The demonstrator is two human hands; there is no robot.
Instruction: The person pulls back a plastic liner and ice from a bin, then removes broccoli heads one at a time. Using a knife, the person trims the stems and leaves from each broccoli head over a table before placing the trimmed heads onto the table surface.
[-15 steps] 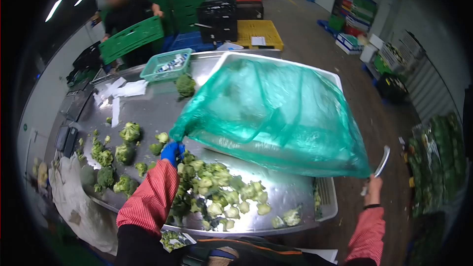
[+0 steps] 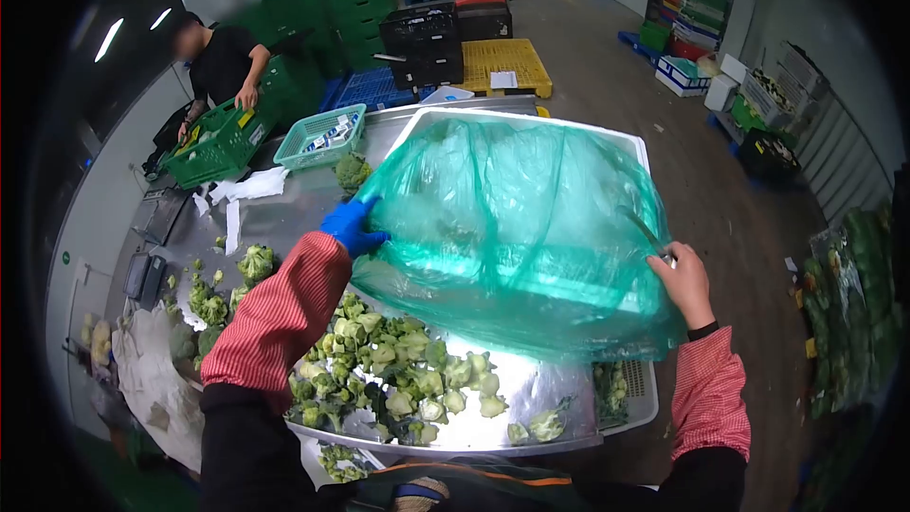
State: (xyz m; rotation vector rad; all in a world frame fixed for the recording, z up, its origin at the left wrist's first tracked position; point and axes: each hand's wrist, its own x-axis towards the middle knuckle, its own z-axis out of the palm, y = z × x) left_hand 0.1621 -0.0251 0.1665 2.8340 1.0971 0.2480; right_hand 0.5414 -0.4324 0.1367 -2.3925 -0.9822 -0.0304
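A green plastic bag [image 2: 512, 228] lies spread over a white foam box [image 2: 616, 137] on the metal table. My left hand [image 2: 353, 228], in a blue glove, is at the bag's left edge, its fingers closed on the plastic. At the bag's right side my bare right hand [image 2: 681, 277] is wrapped round the handle of a curved knife [image 2: 645, 230], whose blade rests over the plastic. Cut broccoli stems [image 2: 403, 365] are heaped on the table below the bag, and a broccoli head [image 2: 352, 173] sits at its upper left.
A co-worker [image 2: 223, 62] stands at the far left with hands on a green crate [image 2: 223, 147]. Near it are a light green basket [image 2: 322, 136] and white paper [image 2: 251, 186]. A yellow pallet [image 2: 507, 62] and black crates [image 2: 422, 43] stand beyond the table.
Both my hands have moved up, the right one also leftward, bringing the knife over the bag. The bag's lower corners have shifted. The co-worker's green crate has been lowered beside the table.
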